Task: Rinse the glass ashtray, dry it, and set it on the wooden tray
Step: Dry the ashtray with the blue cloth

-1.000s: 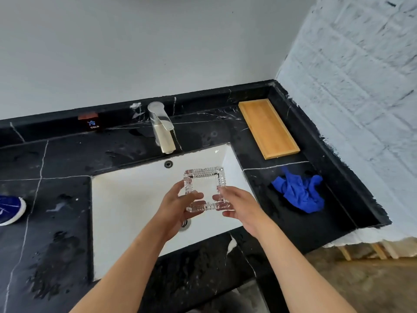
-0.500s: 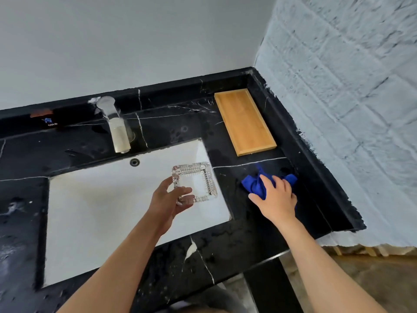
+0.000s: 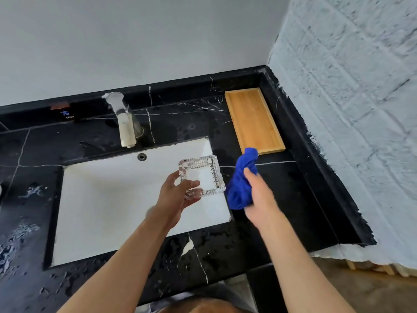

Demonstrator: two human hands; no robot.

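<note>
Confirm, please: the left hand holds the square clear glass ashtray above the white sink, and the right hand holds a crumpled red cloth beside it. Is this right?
One detail is wrong: the crumpled cloth in the right hand is blue, not red, as the head view shows. The rest stands: the left hand holds the square clear glass ashtray above the white sink.

A single wide-angle head view looks forward and steeply down from above the person's forearms, facing the corner where a plain grey wall [image 3: 135, 41] meets a white textured brick wall [image 3: 349, 109]. It sits close over the black white-veined marble counter [image 3: 282, 199] and white rectangular sink basin [image 3: 112, 199], with straight edges bowed by the lens. No second view overlaps it.
</note>
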